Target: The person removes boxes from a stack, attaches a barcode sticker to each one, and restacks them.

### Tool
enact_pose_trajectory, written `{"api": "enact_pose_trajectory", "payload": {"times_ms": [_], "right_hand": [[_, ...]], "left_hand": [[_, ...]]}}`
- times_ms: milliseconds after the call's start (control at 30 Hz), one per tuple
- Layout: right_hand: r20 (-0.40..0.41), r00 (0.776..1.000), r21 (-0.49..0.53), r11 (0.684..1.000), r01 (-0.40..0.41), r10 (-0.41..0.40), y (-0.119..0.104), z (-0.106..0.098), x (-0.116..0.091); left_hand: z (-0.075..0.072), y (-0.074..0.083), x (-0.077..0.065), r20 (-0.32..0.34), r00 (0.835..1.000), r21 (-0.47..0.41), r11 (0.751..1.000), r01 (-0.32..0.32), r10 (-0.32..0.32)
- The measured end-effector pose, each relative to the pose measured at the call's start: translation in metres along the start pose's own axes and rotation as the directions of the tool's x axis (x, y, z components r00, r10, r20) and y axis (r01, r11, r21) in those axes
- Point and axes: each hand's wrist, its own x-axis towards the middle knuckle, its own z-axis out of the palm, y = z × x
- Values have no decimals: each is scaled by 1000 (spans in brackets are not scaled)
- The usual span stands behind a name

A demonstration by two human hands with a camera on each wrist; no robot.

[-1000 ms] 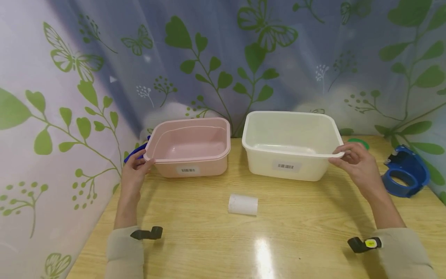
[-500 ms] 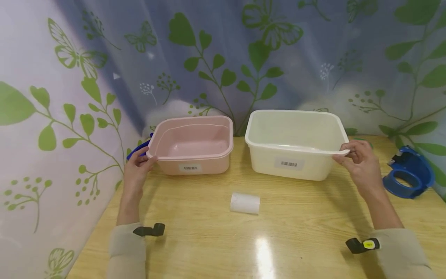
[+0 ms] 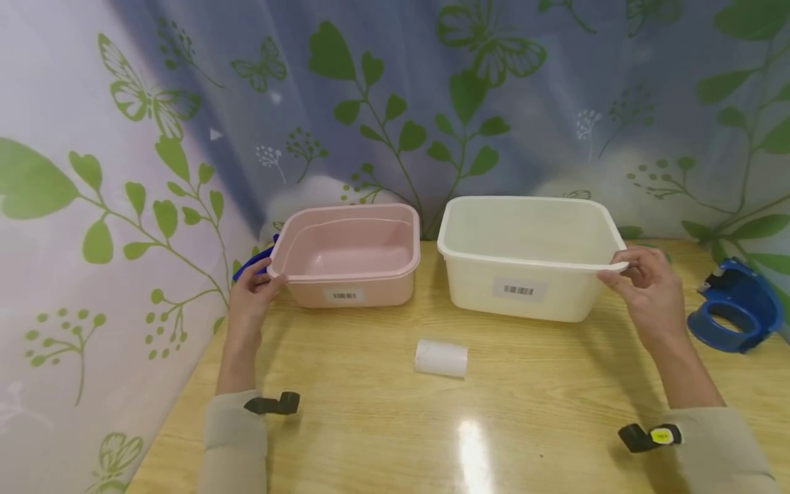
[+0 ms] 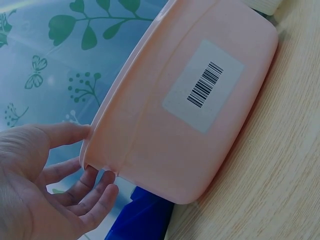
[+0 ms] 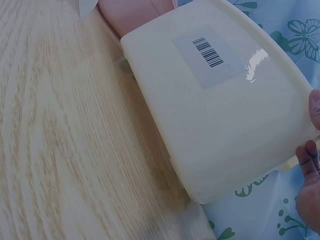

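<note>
At the back of the table, my left hand holds the front left rim corner of a pink plastic basin. Its thumb meets the rim in the left wrist view, with the other fingers beneath the lip. My right hand pinches the front right rim corner of a larger white plastic tub, standing to the right of the basin. Each container carries a barcode label on its front, and no contents show inside either one. In front of them, a short white cylinder lies on its side.
A blue plastic object with a round ring stands at the right of the wooden table. Another blue piece shows behind my left hand. A patterned curtain hangs close behind both containers.
The whole head view shifts slightly, so the scene appears farther right. The white tub's right end swings out a little with my right hand. Both hands keep their hold on the rims.
</note>
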Motion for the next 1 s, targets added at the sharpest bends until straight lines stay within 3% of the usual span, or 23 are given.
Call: {"api": "enact_pose_trajectory", "payload": {"times_ms": [333, 500, 700, 867, 1000], "right_hand": [[18, 1000, 5, 1000, -22, 22, -8, 3, 4], [-10, 1000, 88, 996, -21, 22, -19, 7, 8], [-39, 999, 260, 966, -2, 13, -31, 14, 15], [-26, 1000, 229, 973, 9, -3, -47, 18, 20], [-9, 999, 284, 958, 39, -38, -62, 27, 27]], "left_hand": [[0, 0, -3, -9, 1000, 12, 1000, -1, 1], [-1, 1, -3, -4, 1000, 10, 1000, -8, 8], [0, 0, -1, 0, 1000, 4, 1000, -11, 11], [1, -1, 0, -12, 1000, -4, 1000, -20, 20], [2, 0, -1, -20, 999, -14, 999, -29, 29]]}}
